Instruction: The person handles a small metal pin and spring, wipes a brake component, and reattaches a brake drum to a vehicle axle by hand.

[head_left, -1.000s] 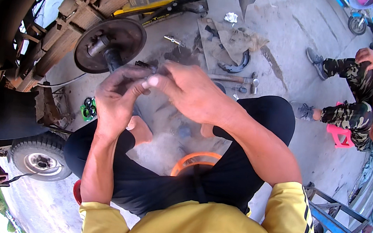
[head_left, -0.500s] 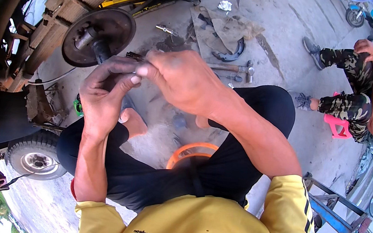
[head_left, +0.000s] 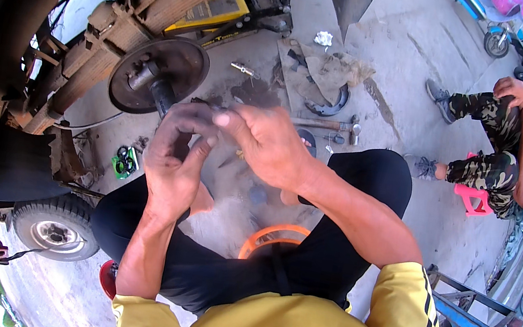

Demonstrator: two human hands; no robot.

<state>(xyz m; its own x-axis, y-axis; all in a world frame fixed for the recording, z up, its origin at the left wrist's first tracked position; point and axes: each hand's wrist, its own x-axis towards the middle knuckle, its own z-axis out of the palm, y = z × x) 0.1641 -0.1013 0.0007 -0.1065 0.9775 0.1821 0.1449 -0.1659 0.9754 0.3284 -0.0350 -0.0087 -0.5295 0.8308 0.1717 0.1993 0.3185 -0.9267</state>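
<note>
In front of a round brown plate point(head_left: 188, 63) with an axle stub point(head_left: 163, 94), my two hands come together. Dark smudges cover the fingers of my left hand point(head_left: 176, 151), which are curled with the thumb against them. My right hand point(head_left: 271, 145) is closed in a pinch beside those fingertips. A small dark bit shows above the meeting fingers, but what either hand holds is mostly hidden and too small to name.
A yellow and black floor jack point(head_left: 212, 13) stands beyond the plate. Across the floor lie a curved brake shoe point(head_left: 330, 103), a hammer point(head_left: 354, 133), a cloth point(head_left: 348, 69) and a small metal part point(head_left: 244, 69). At right another person sits on a pink stool point(head_left: 474, 201).
Both hands appear lower and farther right in the picture, still together. The surroundings have shifted too as the view moved. A green box on the floor shows more fully at left.
</note>
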